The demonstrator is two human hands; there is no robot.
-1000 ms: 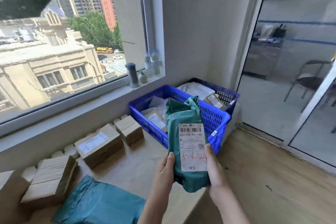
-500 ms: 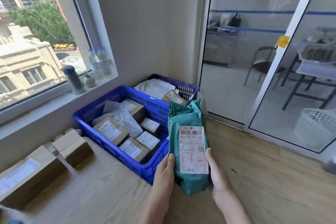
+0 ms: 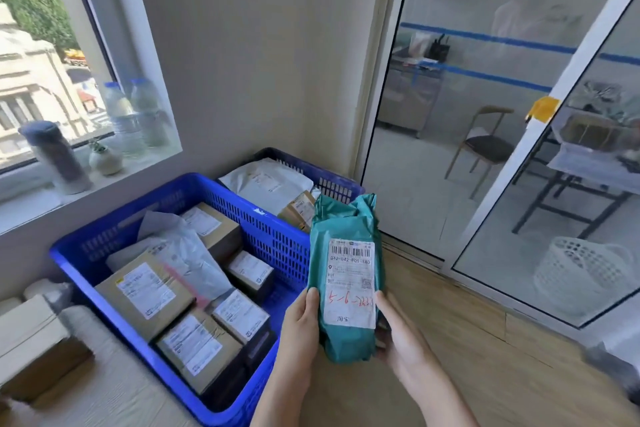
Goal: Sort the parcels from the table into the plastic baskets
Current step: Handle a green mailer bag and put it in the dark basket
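I hold a green plastic parcel (image 3: 346,288) upright, its white label with red writing facing me. My left hand (image 3: 301,329) grips its lower left edge and my right hand (image 3: 401,340) grips its lower right edge. The parcel hangs just right of the near blue basket (image 3: 104,243), which holds several cardboard boxes and a grey mailer bag. Behind it stands a second blue basket (image 3: 332,180) with a white mailer and a small box inside.
Cardboard boxes (image 3: 31,347) lie on the table (image 3: 104,392) at the left. A flask (image 3: 55,156), a small pot and two water bottles stand on the window sill. A glass sliding door is at the right, a white basket (image 3: 585,274) behind it.
The view has swung right, from the table's boxes toward the baskets and the glass door. The green parcel stays held in both hands and now sits closer to the baskets.
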